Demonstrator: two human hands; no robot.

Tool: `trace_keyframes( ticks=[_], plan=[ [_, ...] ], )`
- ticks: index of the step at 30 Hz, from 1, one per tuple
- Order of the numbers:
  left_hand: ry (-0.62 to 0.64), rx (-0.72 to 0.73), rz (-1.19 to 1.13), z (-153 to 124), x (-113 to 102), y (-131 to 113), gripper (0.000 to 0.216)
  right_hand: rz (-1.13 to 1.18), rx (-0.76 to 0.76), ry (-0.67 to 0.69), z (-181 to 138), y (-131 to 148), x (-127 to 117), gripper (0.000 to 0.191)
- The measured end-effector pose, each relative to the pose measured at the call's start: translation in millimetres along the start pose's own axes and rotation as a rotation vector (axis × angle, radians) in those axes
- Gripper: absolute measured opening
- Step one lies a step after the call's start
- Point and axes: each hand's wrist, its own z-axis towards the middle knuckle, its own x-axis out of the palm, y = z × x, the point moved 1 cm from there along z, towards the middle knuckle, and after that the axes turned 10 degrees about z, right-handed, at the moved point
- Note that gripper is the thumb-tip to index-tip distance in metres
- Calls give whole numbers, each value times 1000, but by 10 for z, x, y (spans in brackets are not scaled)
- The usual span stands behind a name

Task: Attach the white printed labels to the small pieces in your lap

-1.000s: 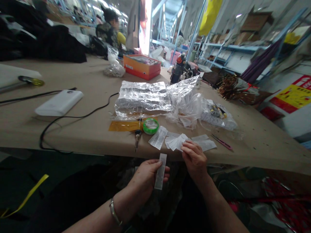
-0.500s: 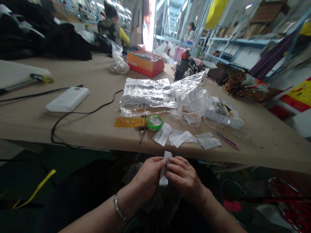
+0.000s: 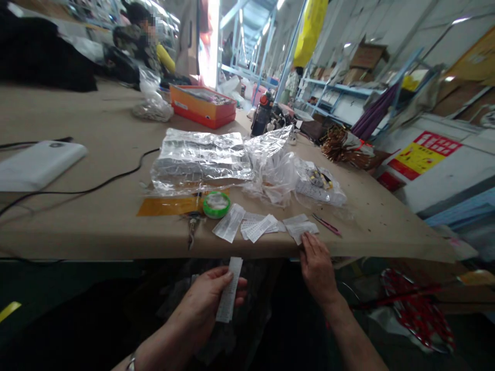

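Brown covering wraps the long table point(image 3: 116, 229), and its near edge runs across my whole view. My left hand point(image 3: 211, 291) is on the near side of that edge, thumb and fingers pinching narrow white printed strips point(image 3: 228, 301), which slant upward with their top end just by the edge. My right hand point(image 3: 317, 263) reaches over the edge, fingertips touching a flat right-hand pile of white labels point(image 3: 297, 224); I cannot tell whether they grasp any of it.

Leftward, I have a fanned middle pile of white labels point(image 3: 260, 226) near the edge, then a left-hand pile of white labels point(image 3: 230, 222) just beside a green-rimmed round container point(image 3: 205, 206). Beyond these, crinkled silver wrapping point(image 3: 201, 159) limits my reach forward. On the right, slim pink-handled metal tweezers or snips point(image 3: 327, 225) lie near the pile; past them, my sideways room is speckled brown surface reaching the table's right side.

Small print covers the strips, too fine for me to read. A red-and-yellow sign point(image 3: 423, 153) on the right carries characters, and the orange cardboard box point(image 3: 218, 116) shows a pale label; both are illegible from here.
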Motion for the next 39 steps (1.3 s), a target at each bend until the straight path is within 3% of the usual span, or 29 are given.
trace_keyframes(
  ticks=[4, 8, 12, 14, 17, 21, 29, 39],
  plan=[
    [-3, 7, 29, -19, 4, -6, 8, 85, -12, -49, 3, -116, -10, 28],
    [3, 11, 10, -18, -18, 2, 11, 267, 80, -163, 104, -167, -143, 23],
    [7, 6, -19, -14, -31, 31, 13, 428, 81, -384, 222, 184, -342, 15],
    [33, 20, -34, -20, -27, 40, 13, 560, -31, -319, 262, 531, -379, 19],
    [83, 80, -102, -19, -29, 46, 12, 708, -276, -94, 264, 1087, -306, 22],
    [140, 177, -228, 4, -83, 66, 14, 671, -442, 27, 195, 1510, -78, 19],
    [68, 162, -314, 20, -173, 79, 11, 709, -521, 114, 188, 1546, 20, 18],
    [134, 187, -374, -23, -167, 71, 3, 716, -597, 215, 224, 1501, 20, 17]
  ],
)
